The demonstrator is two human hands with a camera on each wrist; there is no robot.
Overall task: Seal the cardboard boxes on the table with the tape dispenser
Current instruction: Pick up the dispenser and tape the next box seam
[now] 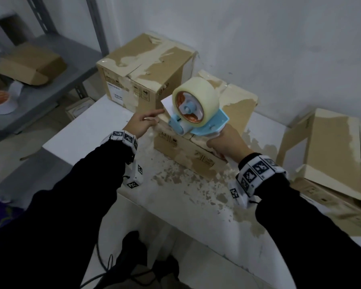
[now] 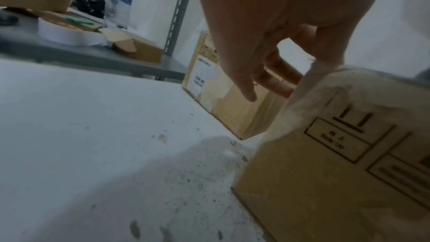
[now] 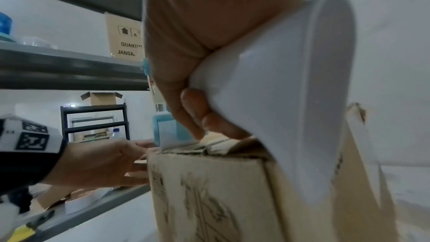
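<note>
The right hand (image 1: 225, 140) is wrapped around the white handle of the blue tape dispenser (image 1: 193, 113). The dispenser sits on top of the middle box (image 1: 198, 151), near the box's left end, and it carries a big roll of clear tape (image 1: 198, 99). A white strip of tape end (image 1: 167, 105) sticks out from its front.

The left hand (image 1: 141, 124) is at the left end of that box. Its fingers are mostly straight and reach toward the strip, with the thumb on the box's top edge. It does not hold anything.

3 cardboard boxes are on the white table (image 1: 88, 130). The tall box (image 1: 142, 74) stands at the back left corner, with torn paper and old tape on its shut top. The middle box has its flaps down, so what is inside is hidden. The right box (image 1: 329, 157) is at the right edge, flaps folded down.

A small open box (image 1: 29, 63) sits on the gray shelf (image 1: 71, 57) to the left.
</note>
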